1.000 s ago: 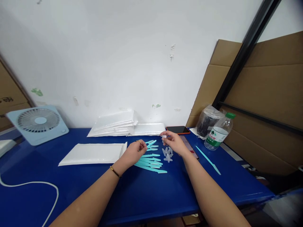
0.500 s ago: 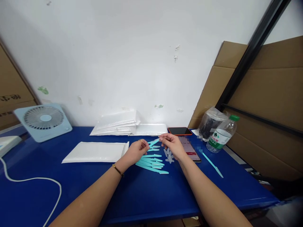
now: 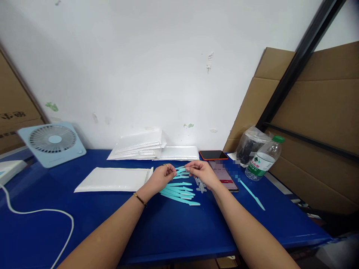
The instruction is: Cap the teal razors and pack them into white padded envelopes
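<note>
My left hand (image 3: 166, 177) is closed in a pinch on the handle of a turquoise eyebrow razor (image 3: 180, 170). The fingers of my right hand (image 3: 202, 172) close on the far end of the same razor; whether a clear cap sits there is too small to make out. Several more turquoise eyebrow razors (image 3: 179, 193) lie fanned out on the blue table below my hands, their left ends partly hidden by my left hand. Small clear caps (image 3: 201, 186) lie in a loose heap under my right hand.
A single razor (image 3: 254, 196) lies at the right, near a water bottle (image 3: 262, 160). Two phones, one lit (image 3: 224, 177) and one dark (image 3: 213, 155), lie behind my right hand. White padded mailers (image 3: 114, 180) lie left and back. A fan (image 3: 53, 144) stands far left.
My right hand has shifted slightly left, closer to my left hand. The held razor has dropped a little and shows less between my fingers.
</note>
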A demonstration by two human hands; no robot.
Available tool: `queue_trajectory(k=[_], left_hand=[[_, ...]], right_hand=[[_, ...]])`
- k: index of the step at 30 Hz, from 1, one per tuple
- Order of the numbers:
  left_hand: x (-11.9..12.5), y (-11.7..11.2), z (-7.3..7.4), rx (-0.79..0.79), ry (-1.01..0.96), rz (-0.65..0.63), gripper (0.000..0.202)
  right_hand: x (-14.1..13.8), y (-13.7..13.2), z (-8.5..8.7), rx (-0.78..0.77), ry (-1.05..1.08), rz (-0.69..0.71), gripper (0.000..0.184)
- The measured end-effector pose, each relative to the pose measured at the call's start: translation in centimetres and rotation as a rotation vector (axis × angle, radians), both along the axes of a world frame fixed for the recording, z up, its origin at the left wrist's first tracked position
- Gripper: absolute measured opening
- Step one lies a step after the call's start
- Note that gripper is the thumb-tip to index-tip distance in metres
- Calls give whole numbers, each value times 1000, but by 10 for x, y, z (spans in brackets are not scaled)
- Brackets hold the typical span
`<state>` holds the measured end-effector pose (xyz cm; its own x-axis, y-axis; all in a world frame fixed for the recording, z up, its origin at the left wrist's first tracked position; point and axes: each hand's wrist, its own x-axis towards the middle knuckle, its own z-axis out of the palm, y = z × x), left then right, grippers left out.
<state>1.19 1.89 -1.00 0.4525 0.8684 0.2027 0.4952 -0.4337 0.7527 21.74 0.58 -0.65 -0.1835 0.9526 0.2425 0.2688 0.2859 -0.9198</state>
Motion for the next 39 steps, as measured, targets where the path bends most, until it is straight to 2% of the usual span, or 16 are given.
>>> queue_trajectory(k=[3, 7, 12, 14, 16, 19, 22, 25, 29, 34, 39], left_hand=[[-1, 3, -1, 171, 200, 64, 16], [-3, 7, -3, 237, 402, 44, 15], [-2, 5, 0, 321, 396, 173, 24], [-1, 2, 2, 290, 391, 100, 19], [0, -1, 2, 236, 401, 8, 18], [1, -3, 0, 148, 416, -57, 16], [2, -3, -3, 68, 418, -52, 15], [2, -1, -5, 57, 406, -19, 16], [0, 1, -6, 86, 376, 46, 16], [-2, 5, -8, 88, 418, 81, 13], [0, 6, -10, 124, 419, 87, 13]], right_hand=[[7, 2, -5, 89, -281, -14, 18], [12, 6, -13, 144, -545, -4, 10], [15, 16, -15, 237, -721, -146, 12], [23, 18, -10, 261, -726, -193, 14], [35, 17, -4, 231, -709, -178, 15], [51, 13, 3, 166, -703, -28, 17], [55, 9, 6, 168, -741, 156, 22], [51, 8, 6, 158, -787, 229, 15], [43, 8, 2, 109, -773, 169, 8], [37, 11, -7, -23, -673, 121, 13], [29, 14, -11, 43, -624, 105, 15]])
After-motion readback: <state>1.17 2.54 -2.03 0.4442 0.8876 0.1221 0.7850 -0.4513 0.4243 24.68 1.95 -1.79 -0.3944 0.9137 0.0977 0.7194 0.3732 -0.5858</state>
